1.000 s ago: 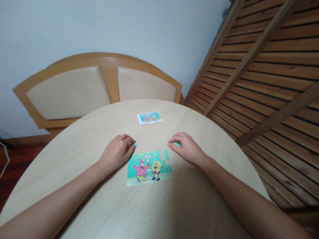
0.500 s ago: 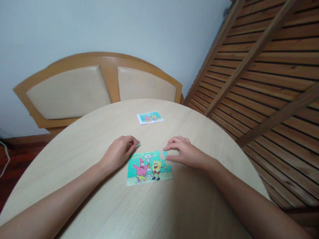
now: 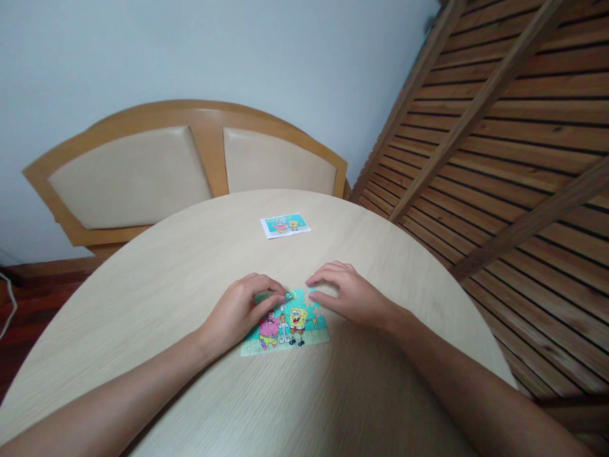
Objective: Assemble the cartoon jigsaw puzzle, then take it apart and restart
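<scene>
A jigsaw puzzle with cartoon figures on a turquoise background lies flat on the table, with a gap showing bare wood at its upper right. My left hand reaches over the puzzle's upper left part and hides some of it. Its thumb and fingertips pinch a small turquoise puzzle piece above the upper middle. My right hand is at the upper right corner beside the gap, thumb and fingers apart, holding nothing.
A printed picture card with the same cartoon scene lies farther back on the round wooden table. Behind the table stands a padded wooden headboard against the wall. Slatted wood rises at the right.
My left hand has moved right, carrying the puzzle piece from beyond the puzzle's upper left edge to above its upper middle. My right hand has shifted slightly left.
</scene>
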